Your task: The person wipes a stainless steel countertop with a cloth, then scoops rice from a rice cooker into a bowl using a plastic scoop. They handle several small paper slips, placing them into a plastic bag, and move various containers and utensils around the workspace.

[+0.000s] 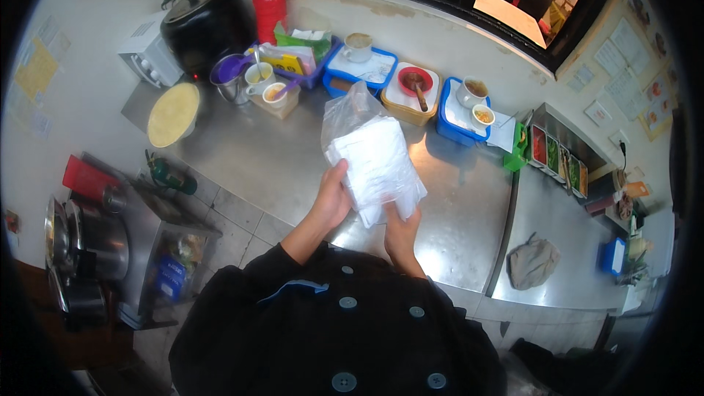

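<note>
A clear plastic bag (pixel 343 114) with a stack of folded white paper, perhaps napkins (pixel 378 161), is held up in front of my chest, over the near side of the steel counter. My left hand (pixel 336 194) grips its left edge, with the thumb lying on the front. At the lower right corner, my right hand (pixel 402 229) holds the bottom of the stack; some of its fingers are hidden behind the paper. The loose top of the bag points away from me.
Along the back of the steel counter (pixel 257 154) stand blue-rimmed tubs (pixel 460 121), a red bowl (pixel 415 82), cups (pixel 261 77) and a black soup kettle (pixel 205 26). Right are food trays (pixel 559 158) and a grey cloth (pixel 534 262). Pots (pixel 99 238) stand left.
</note>
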Motion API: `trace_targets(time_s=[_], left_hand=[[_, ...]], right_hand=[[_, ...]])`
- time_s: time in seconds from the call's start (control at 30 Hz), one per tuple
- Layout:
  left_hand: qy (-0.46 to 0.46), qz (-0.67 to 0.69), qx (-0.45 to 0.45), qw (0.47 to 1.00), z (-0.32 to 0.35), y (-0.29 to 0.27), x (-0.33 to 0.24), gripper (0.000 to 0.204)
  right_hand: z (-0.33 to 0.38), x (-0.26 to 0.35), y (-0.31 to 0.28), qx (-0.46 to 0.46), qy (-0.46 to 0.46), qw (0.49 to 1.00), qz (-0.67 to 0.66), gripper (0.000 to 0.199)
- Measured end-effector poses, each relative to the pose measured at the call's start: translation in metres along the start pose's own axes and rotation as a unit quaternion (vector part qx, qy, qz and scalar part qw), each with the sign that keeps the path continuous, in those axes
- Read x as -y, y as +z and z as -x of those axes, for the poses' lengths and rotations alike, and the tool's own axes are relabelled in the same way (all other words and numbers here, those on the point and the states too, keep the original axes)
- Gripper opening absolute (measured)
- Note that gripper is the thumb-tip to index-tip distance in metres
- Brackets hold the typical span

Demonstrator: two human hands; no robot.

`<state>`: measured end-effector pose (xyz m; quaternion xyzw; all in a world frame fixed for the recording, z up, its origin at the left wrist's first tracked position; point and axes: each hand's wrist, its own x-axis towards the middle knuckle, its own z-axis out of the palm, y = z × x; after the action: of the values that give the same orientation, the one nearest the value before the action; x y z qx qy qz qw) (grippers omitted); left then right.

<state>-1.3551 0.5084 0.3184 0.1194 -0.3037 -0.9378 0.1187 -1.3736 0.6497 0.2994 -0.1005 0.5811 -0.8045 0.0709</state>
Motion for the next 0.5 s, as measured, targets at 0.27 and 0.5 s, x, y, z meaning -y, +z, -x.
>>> trace_targets(time_s=[0.27, 0.5], left_hand=[[0.020, -0.064, -0.052, 0.996, -0.012, -0.014, -0.012, 0.035], [-0.041, -0.148, -0.026, 0.988, 0.010, 0.002, 0.022, 0.035]], right_hand=[[0.006, 0.010, -0.007, 0.100, -0.101, 0.953, 0.267, 0.031], [0.009, 0.011, 0.003, 0.003, -0.156, 0.954, 0.255, 0.024]])
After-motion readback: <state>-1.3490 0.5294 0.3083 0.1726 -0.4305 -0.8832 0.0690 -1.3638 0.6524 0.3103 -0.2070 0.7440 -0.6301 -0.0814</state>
